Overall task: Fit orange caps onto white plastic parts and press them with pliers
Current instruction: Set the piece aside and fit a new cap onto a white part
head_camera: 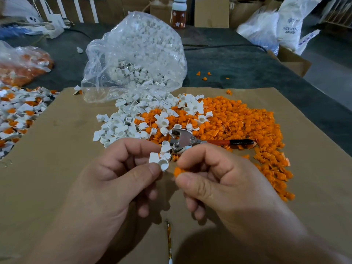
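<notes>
Orange cap (178, 171): pinched by right hand (219, 180) thumb and forefinger
White part (162, 161): pinched in left hand (118, 178) fingertips, just beside the cap
Pliers (186, 139): lying on cap pile (238, 121), behind both hands

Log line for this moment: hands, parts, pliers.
left hand: holds white part | right hand: pinches orange cap | fit: not yet done | pliers: lying on orange pile

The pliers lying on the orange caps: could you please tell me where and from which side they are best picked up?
Grip the pliers by the red and black handle, coming from above on the right. It lies nearly flat, pointing right across the orange caps, with nothing over it; the metal head at the left sits crowded among white parts.
</notes>
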{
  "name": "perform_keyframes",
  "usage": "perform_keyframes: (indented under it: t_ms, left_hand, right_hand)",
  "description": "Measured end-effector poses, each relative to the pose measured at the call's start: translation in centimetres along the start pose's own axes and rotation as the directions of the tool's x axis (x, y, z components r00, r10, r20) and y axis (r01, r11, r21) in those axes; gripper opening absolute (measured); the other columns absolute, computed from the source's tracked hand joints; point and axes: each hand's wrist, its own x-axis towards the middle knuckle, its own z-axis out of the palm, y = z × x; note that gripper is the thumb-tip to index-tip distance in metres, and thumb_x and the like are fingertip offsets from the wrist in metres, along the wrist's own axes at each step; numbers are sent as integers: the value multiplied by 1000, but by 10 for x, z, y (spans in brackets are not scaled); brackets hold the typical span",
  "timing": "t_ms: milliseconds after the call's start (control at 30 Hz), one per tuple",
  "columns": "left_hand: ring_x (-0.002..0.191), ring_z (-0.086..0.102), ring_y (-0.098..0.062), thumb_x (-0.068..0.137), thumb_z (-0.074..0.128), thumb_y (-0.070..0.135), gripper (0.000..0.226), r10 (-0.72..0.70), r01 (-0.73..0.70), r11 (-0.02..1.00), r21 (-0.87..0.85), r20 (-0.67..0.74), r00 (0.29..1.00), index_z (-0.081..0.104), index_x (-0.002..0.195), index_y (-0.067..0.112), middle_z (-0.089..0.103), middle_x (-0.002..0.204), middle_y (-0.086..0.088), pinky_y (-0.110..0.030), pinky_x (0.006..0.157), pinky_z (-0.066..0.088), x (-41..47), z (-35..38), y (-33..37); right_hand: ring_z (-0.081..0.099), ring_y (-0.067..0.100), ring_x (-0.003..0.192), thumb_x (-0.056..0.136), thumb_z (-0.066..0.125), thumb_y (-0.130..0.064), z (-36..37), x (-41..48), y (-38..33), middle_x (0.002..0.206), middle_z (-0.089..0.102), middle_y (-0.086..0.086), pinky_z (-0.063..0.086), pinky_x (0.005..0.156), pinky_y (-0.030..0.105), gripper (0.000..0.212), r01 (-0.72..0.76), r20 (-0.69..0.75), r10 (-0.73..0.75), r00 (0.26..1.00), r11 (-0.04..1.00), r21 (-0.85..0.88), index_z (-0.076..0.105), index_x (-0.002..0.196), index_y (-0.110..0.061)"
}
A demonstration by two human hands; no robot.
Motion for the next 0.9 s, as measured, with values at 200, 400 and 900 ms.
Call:
perform_keyframes:
  t_ms: [200,400,900]
  left_hand:
    - [42,55,-15,62,73,17,17,-82,85,995,53,-70,994,72,78,24,57,57,-6,-22,34,38,-1,4,0]
    - [41,55,-17,64,79,28,22,-55,63,974,219,-45,997,70,83,32,62,55,-3,-23,37,43,-5,5,-1]
    - [45,56,-16,67,72,38,22,-8,6,938,346,3,1000,69,89,39,61,60,3,-23,44,45,-7,3,-6]
  right_hand:
    - [65,9,69,87,62,-40,4,-3,-1,85,63,-11,54,56,25,15,79,-165,-162,973,903,-422,61,102,-42]
    - [53,1,87,90,57,-36,11,-2,-4,93,51,-20,45,69,21,16,170,-53,-336,940,599,-783,52,104,-40]
    - [57,4,91,94,59,-27,12,-3,-4,101,54,-17,48,66,22,18,235,-20,-408,913,566,-790,59,110,-34]
